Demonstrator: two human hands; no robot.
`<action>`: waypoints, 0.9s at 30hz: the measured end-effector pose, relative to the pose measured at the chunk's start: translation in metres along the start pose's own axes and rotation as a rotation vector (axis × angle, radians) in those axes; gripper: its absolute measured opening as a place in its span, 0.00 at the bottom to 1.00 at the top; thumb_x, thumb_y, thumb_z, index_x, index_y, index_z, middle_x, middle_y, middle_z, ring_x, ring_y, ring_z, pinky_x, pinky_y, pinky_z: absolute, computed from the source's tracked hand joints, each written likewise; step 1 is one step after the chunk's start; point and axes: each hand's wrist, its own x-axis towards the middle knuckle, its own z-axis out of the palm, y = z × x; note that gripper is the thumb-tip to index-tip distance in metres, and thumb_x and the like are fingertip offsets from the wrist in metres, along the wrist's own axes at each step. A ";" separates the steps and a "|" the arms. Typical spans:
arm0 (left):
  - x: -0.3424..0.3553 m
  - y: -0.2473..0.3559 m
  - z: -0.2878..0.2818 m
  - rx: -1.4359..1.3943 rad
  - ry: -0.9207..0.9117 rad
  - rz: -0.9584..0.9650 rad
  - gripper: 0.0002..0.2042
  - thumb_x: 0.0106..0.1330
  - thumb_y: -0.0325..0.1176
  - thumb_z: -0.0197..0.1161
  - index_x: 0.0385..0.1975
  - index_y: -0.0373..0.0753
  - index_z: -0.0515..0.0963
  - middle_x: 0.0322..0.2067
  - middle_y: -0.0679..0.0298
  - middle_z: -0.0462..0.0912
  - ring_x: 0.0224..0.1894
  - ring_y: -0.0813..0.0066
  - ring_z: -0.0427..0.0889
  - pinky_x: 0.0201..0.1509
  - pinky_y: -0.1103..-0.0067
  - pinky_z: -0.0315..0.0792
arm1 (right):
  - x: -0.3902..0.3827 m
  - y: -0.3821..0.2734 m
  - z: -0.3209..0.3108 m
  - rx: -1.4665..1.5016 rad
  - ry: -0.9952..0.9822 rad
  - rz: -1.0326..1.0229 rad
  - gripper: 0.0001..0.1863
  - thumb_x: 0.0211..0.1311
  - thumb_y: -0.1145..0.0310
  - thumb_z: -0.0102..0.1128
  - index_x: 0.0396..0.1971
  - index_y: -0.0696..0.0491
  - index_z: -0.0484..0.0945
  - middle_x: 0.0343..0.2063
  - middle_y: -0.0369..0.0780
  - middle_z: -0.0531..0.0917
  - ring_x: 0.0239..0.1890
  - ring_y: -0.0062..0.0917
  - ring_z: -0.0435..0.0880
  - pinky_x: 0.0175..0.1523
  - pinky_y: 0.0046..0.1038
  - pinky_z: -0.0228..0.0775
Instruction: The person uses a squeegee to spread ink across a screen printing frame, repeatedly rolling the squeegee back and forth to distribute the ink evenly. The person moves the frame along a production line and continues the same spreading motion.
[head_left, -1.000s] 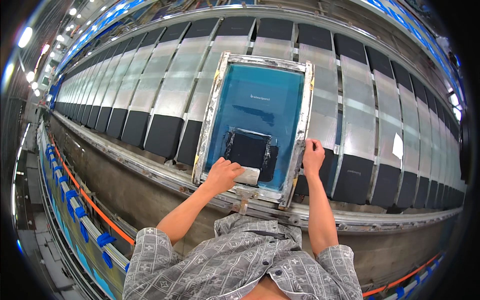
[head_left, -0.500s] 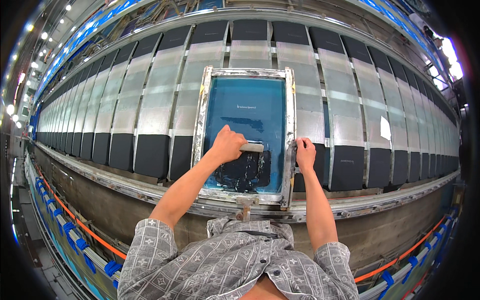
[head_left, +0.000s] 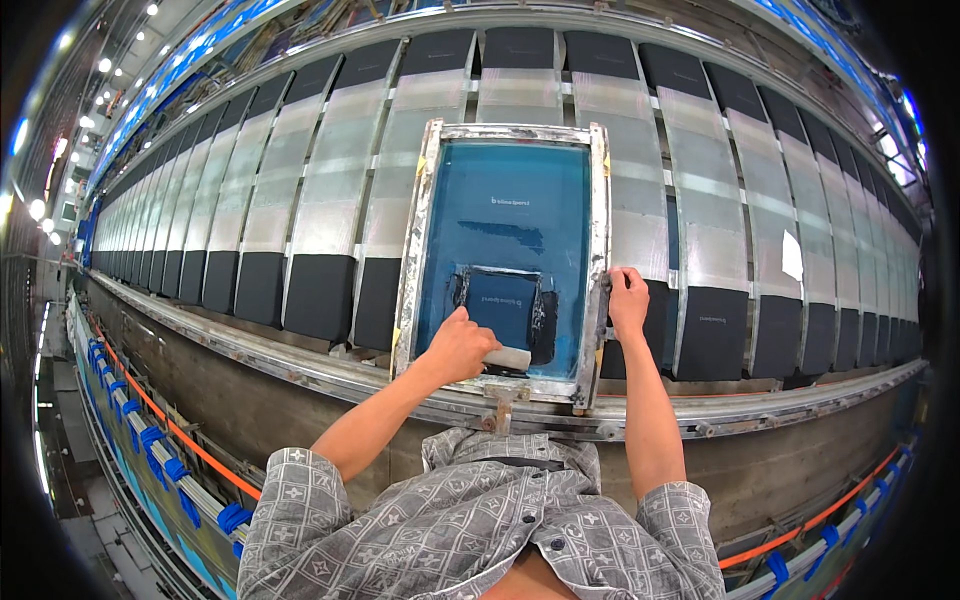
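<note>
A screen-printing frame (head_left: 430, 170) of worn metal, with blue mesh (head_left: 505, 170), lies over a row of long boards. My left hand (head_left: 462, 343) is closed on a short, pale squeegee (head_left: 512, 358) at the lower part of the mesh. Above the squeegee is a blue rectangle with small pale print (head_left: 500, 300), bordered at its sides by smears of dark ink (head_left: 542, 325). My right hand (head_left: 628, 292) is closed on the frame's right side, near its lower half.
Many boards (head_left: 320, 190) with black ends and pale middles run left and right along a metal rail (head_left: 700, 428). One has a white patch (head_left: 791, 255). An orange strip (head_left: 210, 450) and a tube with blue ties (head_left: 175, 470) run below on both sides.
Half a second ago my left hand and squeegee were higher on the mesh; they have come down toward the near edge. The dark ink square now shows blue with print. My right hand stays on the frame.
</note>
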 end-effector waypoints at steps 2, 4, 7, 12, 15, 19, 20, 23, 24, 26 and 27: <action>0.007 -0.009 -0.011 -0.027 -0.009 -0.033 0.16 0.42 0.32 0.71 0.35 0.52 0.86 0.33 0.70 0.85 0.35 0.71 0.82 0.47 0.71 0.62 | -0.001 -0.003 0.000 -0.010 0.000 0.004 0.16 0.63 0.57 0.57 0.36 0.57 0.81 0.25 0.41 0.82 0.29 0.27 0.80 0.40 0.29 0.69; 0.021 -0.024 -0.021 -0.017 0.083 -0.052 0.15 0.44 0.32 0.70 0.35 0.52 0.85 0.33 0.69 0.85 0.36 0.70 0.82 0.46 0.70 0.62 | -0.002 -0.007 0.000 -0.035 0.003 0.008 0.16 0.62 0.57 0.58 0.37 0.56 0.81 0.25 0.41 0.82 0.30 0.28 0.80 0.40 0.29 0.70; 0.053 -0.050 -0.035 -0.052 0.127 -0.123 0.12 0.46 0.32 0.70 0.33 0.51 0.85 0.34 0.68 0.85 0.39 0.68 0.80 0.46 0.69 0.63 | 0.000 -0.007 0.000 -0.029 -0.026 0.052 0.17 0.61 0.56 0.59 0.37 0.56 0.81 0.25 0.42 0.82 0.30 0.28 0.80 0.41 0.30 0.70; 0.036 -0.031 0.000 -0.019 0.366 -0.125 0.19 0.46 0.26 0.65 0.42 0.46 0.82 0.43 0.66 0.82 0.40 0.67 0.77 0.44 0.69 0.65 | 0.007 -0.009 -0.005 0.057 -0.078 0.093 0.17 0.61 0.57 0.59 0.39 0.57 0.81 0.32 0.45 0.84 0.37 0.31 0.82 0.45 0.31 0.70; -0.026 0.009 0.044 0.043 0.556 -0.075 0.32 0.38 0.23 0.67 0.51 0.45 0.77 0.48 0.68 0.80 0.38 0.69 0.76 0.43 0.68 0.65 | -0.006 -0.052 -0.011 0.019 -0.005 0.100 0.17 0.61 0.58 0.59 0.38 0.57 0.82 0.32 0.44 0.84 0.36 0.31 0.82 0.44 0.30 0.70; -0.074 0.006 0.019 0.020 0.459 -0.119 0.29 0.35 0.24 0.68 0.47 0.44 0.79 0.45 0.71 0.80 0.38 0.71 0.74 0.45 0.72 0.64 | -0.022 -0.067 0.016 0.096 -0.059 0.093 0.16 0.61 0.59 0.59 0.36 0.59 0.81 0.27 0.40 0.83 0.30 0.23 0.78 0.41 0.28 0.69; -0.083 -0.014 0.015 0.032 0.432 -0.125 0.29 0.36 0.24 0.68 0.46 0.44 0.79 0.45 0.71 0.80 0.39 0.71 0.75 0.46 0.72 0.64 | -0.029 -0.062 0.040 0.128 -0.014 0.022 0.15 0.62 0.61 0.59 0.34 0.60 0.80 0.26 0.38 0.82 0.29 0.22 0.75 0.40 0.27 0.69; -0.108 -0.067 0.007 0.014 0.345 -0.182 0.25 0.37 0.25 0.68 0.43 0.45 0.82 0.41 0.72 0.81 0.40 0.72 0.75 0.48 0.72 0.64 | -0.051 -0.046 0.109 0.242 -0.045 -0.080 0.13 0.61 0.62 0.59 0.34 0.59 0.81 0.28 0.38 0.82 0.33 0.22 0.78 0.42 0.27 0.69; -0.122 -0.081 0.005 -0.022 0.322 -0.215 0.24 0.37 0.25 0.69 0.42 0.45 0.82 0.41 0.72 0.81 0.40 0.72 0.76 0.48 0.73 0.64 | -0.059 -0.053 0.129 0.209 -0.048 -0.043 0.13 0.61 0.62 0.59 0.34 0.58 0.81 0.28 0.38 0.82 0.34 0.21 0.79 0.43 0.27 0.69; -0.143 -0.109 -0.001 -0.069 0.298 -0.224 0.22 0.38 0.27 0.71 0.40 0.45 0.83 0.40 0.72 0.82 0.39 0.72 0.77 0.47 0.73 0.65 | -0.082 -0.080 0.149 0.192 -0.034 -0.084 0.13 0.61 0.62 0.59 0.34 0.58 0.81 0.27 0.38 0.82 0.32 0.21 0.78 0.41 0.26 0.69; -0.146 -0.114 0.001 -0.050 0.291 -0.212 0.22 0.38 0.28 0.71 0.40 0.46 0.83 0.40 0.72 0.82 0.39 0.71 0.77 0.46 0.73 0.65 | -0.085 -0.084 0.154 0.195 -0.024 -0.091 0.13 0.60 0.62 0.60 0.34 0.57 0.81 0.27 0.38 0.82 0.31 0.21 0.78 0.41 0.27 0.69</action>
